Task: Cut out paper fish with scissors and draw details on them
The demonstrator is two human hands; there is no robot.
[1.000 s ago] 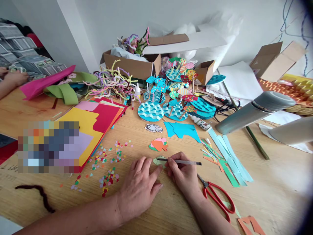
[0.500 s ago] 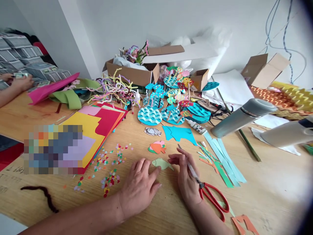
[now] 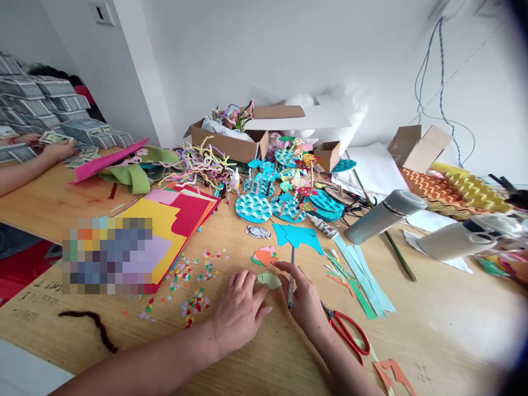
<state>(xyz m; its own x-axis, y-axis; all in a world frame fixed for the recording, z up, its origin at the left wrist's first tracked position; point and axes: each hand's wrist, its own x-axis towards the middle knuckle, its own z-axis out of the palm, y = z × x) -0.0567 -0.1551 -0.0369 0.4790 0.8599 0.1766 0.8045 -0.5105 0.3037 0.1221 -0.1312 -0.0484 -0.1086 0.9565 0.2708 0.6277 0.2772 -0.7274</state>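
Observation:
A light green paper fish [image 3: 270, 280] lies flat on the wooden table. My left hand [image 3: 238, 311] rests beside it, palm down with fingers spread, the index fingertip at its lower edge. My right hand [image 3: 303, 300] is on the fish's right side, its fingers around a slim grey pen [image 3: 292, 275] that stands nearly upright. Just behind the green fish are orange and pink paper fish [image 3: 264, 256], partly overlapping. Red-handled scissors [image 3: 350, 333] lie right of my right hand, their blades partly hidden by it.
Confetti [image 3: 198, 297] lies left, by coloured paper sheets [image 3: 193, 206]. Blue paper [image 3: 299, 236], pale strips [image 3: 363, 275] and a grey flask [image 3: 383, 216] are to the right. Pipe cleaners [image 3: 202, 159] and blue wavy discs [image 3: 253, 207] stand behind. Another person's hand [image 3: 60, 149] holds printed notes.
The pen has swung from a slant across my right hand to nearly upright in its fingers. My left hand stays by the green fish. The whole view has shifted slightly.

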